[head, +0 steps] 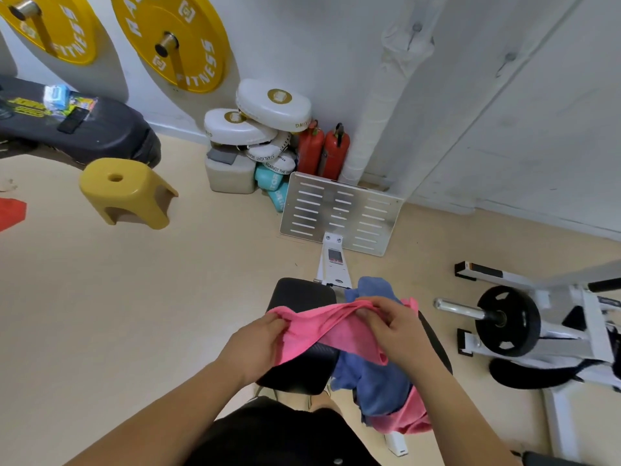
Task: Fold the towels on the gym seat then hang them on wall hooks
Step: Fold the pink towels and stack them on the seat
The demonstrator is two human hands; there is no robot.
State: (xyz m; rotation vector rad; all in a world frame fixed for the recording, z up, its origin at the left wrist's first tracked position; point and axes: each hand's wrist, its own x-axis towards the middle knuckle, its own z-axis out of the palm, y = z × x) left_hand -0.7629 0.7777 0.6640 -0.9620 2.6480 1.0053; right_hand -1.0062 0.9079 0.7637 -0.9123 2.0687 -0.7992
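A pink towel (pixel 331 332) is stretched above the black gym seat (pixel 302 294), held by both hands. My left hand (pixel 257 344) grips its left edge. My right hand (pixel 395 327) pinches the bunched top edge near the middle-right. Under and to the right lies a crumpled blue towel (pixel 379 381), with another pink towel (pixel 408 420) hanging below it off the seat's right side. Wall hooks (pixel 416 28) stick out of the white wall at the upper right.
A metal foot plate (pixel 341 213) stands beyond the seat. A yellow stool (pixel 126 191) is on the floor to the left. White pads (pixel 268 112) and red extinguishers (pixel 324 151) sit by the wall. A white machine with a black weight plate (pixel 509 321) stands at the right.
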